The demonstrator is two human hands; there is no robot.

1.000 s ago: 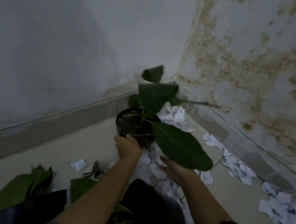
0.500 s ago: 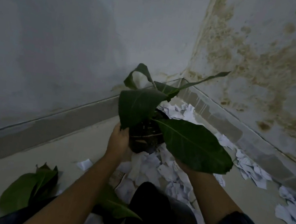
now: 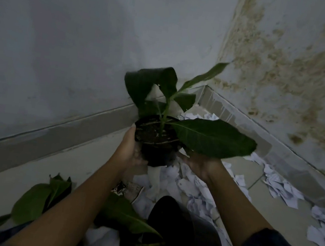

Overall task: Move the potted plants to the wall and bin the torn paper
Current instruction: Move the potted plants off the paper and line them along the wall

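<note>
Down low, green leaves (image 3: 30, 206) lie on the floor (image 3: 73, 164). Both hands hold a black pot (image 3: 156, 142) up in the air. The left hand (image 3: 131, 151) curls round its left side; the right hand (image 3: 201, 164) cups underneath. Torn paper (image 3: 281, 186) lies scattered below, toward the stained wall (image 3: 288, 67).

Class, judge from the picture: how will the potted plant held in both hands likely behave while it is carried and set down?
The potted plant is probably top-heavy: tall stem and broad leaves above a small pot, so it may tip. The left hand and right hand both grip it, suggesting some weight. The open soil may spill if tilted.
</note>
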